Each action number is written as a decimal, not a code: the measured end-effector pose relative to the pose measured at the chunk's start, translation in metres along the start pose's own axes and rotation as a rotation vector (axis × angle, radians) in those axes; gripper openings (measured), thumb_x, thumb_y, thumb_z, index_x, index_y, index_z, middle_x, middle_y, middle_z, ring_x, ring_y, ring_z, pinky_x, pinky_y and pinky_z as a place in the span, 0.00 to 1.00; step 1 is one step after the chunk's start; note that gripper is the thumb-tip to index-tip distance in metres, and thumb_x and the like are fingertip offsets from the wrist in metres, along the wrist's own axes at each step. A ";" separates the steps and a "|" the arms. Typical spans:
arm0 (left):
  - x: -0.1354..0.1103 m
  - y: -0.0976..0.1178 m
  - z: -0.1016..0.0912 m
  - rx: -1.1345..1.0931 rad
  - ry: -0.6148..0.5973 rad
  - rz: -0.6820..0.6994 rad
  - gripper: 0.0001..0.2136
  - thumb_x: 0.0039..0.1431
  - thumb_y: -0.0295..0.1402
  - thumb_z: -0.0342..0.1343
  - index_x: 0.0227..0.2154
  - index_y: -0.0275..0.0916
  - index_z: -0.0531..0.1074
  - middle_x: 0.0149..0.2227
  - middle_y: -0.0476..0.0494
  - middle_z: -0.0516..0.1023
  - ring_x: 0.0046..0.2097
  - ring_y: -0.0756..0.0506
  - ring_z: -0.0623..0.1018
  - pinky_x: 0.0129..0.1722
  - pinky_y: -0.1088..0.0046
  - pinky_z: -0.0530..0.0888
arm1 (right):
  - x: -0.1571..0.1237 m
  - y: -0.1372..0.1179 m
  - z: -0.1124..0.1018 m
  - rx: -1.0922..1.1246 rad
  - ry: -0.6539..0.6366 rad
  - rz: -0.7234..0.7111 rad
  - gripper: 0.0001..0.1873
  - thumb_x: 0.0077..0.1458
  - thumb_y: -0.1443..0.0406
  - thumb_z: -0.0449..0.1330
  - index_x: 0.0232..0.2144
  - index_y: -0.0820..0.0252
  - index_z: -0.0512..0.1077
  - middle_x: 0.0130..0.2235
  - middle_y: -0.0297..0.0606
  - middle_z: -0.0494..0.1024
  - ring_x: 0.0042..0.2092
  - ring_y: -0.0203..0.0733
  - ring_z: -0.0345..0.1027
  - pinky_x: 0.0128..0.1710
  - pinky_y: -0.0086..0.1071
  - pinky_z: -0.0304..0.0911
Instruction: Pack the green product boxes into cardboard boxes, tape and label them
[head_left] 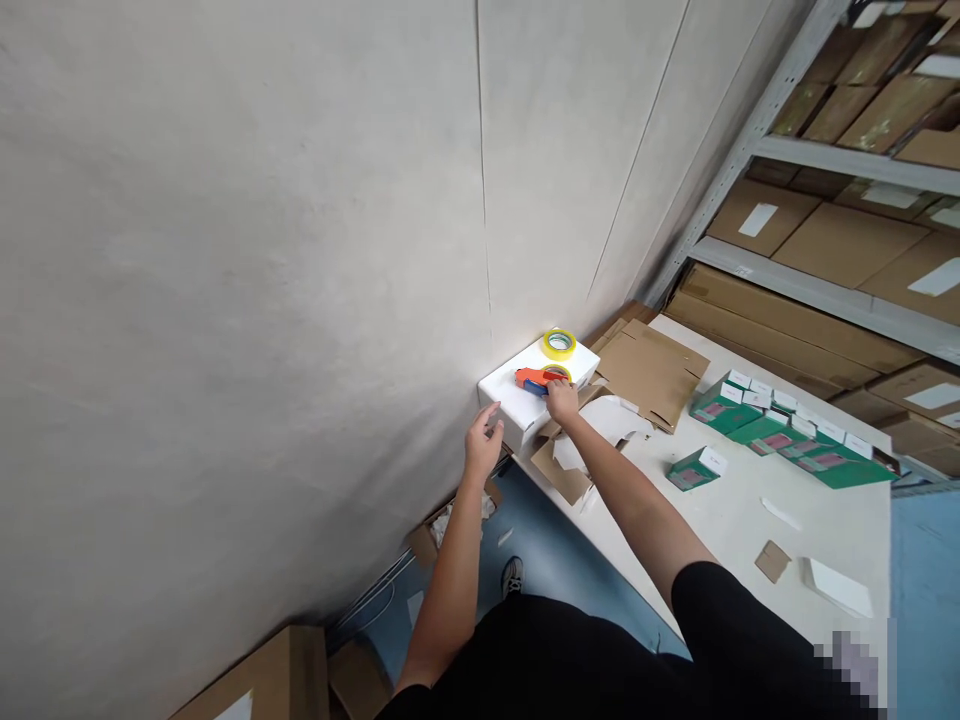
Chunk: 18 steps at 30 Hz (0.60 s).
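Note:
My right hand (pixel 562 402) is closed on an orange and blue tape dispenser (pixel 532 380) above the top of a white box (pixel 517 402). A yellow tape roll shows at the dispenser's far side. Beside it on the box top lies a second roll of yellow tape (pixel 559 344). With its fingers apart and nothing in them, my left hand (pixel 482 443) is at the box's near left edge; whether it touches the box I cannot tell. Just right of the box is an opened cardboard carton (pixel 562 478) with white paper (pixel 600 420) on it.
On the white table (pixel 720 540) lie flat cardboard sheets (pixel 649 370), a row of green boxes (pixel 795 430), a single green box (pixel 694 470) and paper scraps. Shelves of cartons (pixel 847 240) stand behind. A wall (pixel 300 250) rises at the left; cartons (pixel 255 670) sit below.

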<state>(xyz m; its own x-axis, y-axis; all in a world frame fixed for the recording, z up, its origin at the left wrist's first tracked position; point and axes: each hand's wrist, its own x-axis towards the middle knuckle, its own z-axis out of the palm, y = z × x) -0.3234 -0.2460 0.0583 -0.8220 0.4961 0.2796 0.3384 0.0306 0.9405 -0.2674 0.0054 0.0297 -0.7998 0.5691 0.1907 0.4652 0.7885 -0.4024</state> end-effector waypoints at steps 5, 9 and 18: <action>0.018 0.013 0.006 0.033 0.233 -0.021 0.18 0.67 0.35 0.55 0.58 0.38 0.75 0.54 0.32 0.79 0.54 0.40 0.80 0.50 0.64 0.80 | -0.027 0.000 -0.025 -0.092 0.152 -0.053 0.12 0.66 0.69 0.54 0.45 0.58 0.77 0.45 0.51 0.81 0.54 0.57 0.64 0.62 0.54 0.52; 0.033 0.029 0.030 -0.008 0.317 0.000 0.18 0.70 0.38 0.53 0.57 0.38 0.73 0.55 0.33 0.79 0.55 0.42 0.80 0.50 0.67 0.79 | -0.054 0.005 -0.055 -0.120 0.249 -0.073 0.12 0.68 0.68 0.53 0.46 0.56 0.77 0.45 0.47 0.80 0.55 0.55 0.64 0.64 0.52 0.50; 0.024 0.065 0.108 -0.104 0.171 0.072 0.17 0.71 0.36 0.52 0.59 0.41 0.72 0.60 0.34 0.76 0.58 0.42 0.79 0.52 0.67 0.78 | -0.155 0.048 -0.098 -0.063 0.344 0.110 0.11 0.70 0.60 0.56 0.47 0.53 0.77 0.47 0.46 0.78 0.54 0.56 0.65 0.61 0.51 0.52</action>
<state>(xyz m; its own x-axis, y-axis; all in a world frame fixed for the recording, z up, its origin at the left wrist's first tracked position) -0.2715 -0.1382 0.1057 -0.8664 0.3386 0.3670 0.3569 -0.0940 0.9294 -0.0834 -0.0218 0.0688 -0.5744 0.6876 0.4440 0.5721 0.7253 -0.3830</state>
